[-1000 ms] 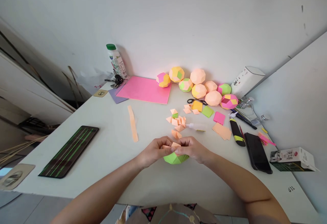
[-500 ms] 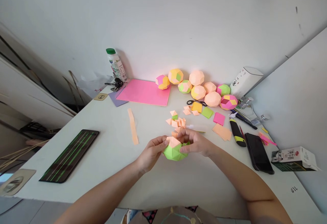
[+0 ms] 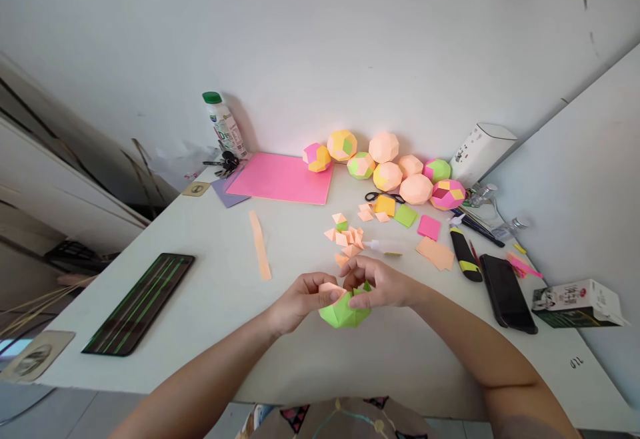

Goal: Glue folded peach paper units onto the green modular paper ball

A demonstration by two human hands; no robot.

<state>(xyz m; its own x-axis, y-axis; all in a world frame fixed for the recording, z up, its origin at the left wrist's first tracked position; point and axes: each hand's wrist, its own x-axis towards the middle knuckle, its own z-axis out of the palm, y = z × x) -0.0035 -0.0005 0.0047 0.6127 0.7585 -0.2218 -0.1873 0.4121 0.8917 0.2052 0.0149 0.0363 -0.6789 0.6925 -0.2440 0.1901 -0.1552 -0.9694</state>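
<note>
A partly built faceted paper ball (image 3: 345, 312), mostly green with a peach piece at its upper left, is held between both hands above the near part of the table. My left hand (image 3: 303, 300) grips its left side, thumb on the peach piece. My right hand (image 3: 380, 283) pinches the right rim, with the thumb outside and fingers curled over the open top. Just beyond the hands lies a loose pile of folded peach paper pieces (image 3: 350, 239), a green one among them. Beside the pile a small white-tipped glue bottle (image 3: 385, 247) rests on its side.
Several finished paper balls (image 3: 415, 188) stand along the wall. A pink sheet (image 3: 280, 179), scissors (image 3: 385, 197), coloured paper squares (image 3: 406, 216), a box cutter (image 3: 465, 255), a phone (image 3: 507, 292) and a milk carton (image 3: 575, 302) lie around. A peach strip (image 3: 260, 245) and dark striped panel (image 3: 140, 304) are left.
Both hands have tipped the ball, so its open top and inner folds show more and the peach piece appears narrower. The ball sits slightly lower in view. The glue bottle is less covered.
</note>
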